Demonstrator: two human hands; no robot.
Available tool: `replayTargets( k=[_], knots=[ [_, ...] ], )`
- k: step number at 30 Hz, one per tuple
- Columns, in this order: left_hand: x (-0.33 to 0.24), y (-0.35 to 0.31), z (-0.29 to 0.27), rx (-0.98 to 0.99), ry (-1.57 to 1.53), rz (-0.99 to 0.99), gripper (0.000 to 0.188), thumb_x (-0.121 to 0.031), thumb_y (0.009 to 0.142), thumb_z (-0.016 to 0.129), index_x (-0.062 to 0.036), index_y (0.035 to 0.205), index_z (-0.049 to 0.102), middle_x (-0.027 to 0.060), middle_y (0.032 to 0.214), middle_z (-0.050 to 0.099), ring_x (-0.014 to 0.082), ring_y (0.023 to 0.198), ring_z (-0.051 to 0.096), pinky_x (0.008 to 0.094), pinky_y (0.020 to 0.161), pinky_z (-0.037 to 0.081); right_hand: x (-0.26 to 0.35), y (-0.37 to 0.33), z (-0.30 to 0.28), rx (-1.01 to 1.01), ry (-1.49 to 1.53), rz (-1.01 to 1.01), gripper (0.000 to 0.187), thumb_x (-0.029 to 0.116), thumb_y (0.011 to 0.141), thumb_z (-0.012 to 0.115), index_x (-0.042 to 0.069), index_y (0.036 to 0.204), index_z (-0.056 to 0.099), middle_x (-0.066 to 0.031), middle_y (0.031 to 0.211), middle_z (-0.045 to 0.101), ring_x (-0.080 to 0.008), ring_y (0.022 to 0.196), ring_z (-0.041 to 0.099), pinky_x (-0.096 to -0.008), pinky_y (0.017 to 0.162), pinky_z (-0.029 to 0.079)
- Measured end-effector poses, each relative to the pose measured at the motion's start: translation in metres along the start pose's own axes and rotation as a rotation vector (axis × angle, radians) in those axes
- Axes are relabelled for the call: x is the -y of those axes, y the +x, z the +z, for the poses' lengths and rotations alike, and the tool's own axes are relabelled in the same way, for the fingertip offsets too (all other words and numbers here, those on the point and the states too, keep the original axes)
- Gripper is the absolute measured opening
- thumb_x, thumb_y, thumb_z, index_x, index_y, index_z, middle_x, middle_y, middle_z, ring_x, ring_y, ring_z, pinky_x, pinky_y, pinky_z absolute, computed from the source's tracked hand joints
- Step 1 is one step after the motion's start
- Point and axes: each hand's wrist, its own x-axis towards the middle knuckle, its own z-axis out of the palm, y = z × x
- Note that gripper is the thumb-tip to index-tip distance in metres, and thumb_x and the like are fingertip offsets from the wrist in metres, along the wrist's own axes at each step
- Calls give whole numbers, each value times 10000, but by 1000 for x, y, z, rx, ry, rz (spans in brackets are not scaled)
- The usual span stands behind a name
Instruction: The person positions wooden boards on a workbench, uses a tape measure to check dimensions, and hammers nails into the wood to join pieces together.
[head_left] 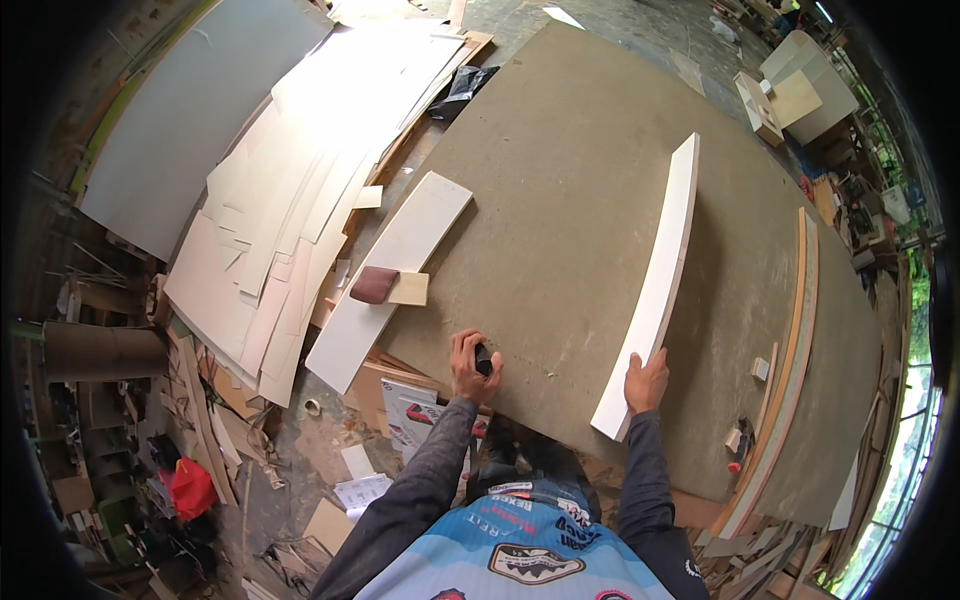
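My right hand grips the near end of a long narrow white board, its thumb on the white face. The board stretches away from me over the brown worktable and casts a shadow to its right. At the table's near edge, my left hand has its fingers curled round a small black object, whose kind I cannot make out. Left of that hand, a second white board lies over the table's left edge. On it rest a dark red pad and a small pale wood block.
A stack of white sheets lies to the left of the table. Long wood-edged strips run along its right side, near a small white block and a red-and-black tool. Offcuts and a red bag lie at lower left.
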Motion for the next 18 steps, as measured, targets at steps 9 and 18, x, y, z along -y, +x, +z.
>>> replayTargets(
  k=[9,18],
  knots=[
    [-4,4,0,31,-7,-25,342,-73,705,680,-22,1021,558,182,1037,563,368,966,538,448,850,463,14,106,18,-50,-43,-31,520,213,846,666,-129,1207,514,-366,1108,625,-494,1062,620,-508,932,491],
    [-7,11,-1,23,-16,-20,313,-96,727,686,-21,1009,571,181,1018,581,369,936,550,440,840,466,27,223,41,-133,-104,-97,410,232,810,652,-78,1060,557,-338,1057,647,-489,1012,640,-510,907,510]
  ],
)
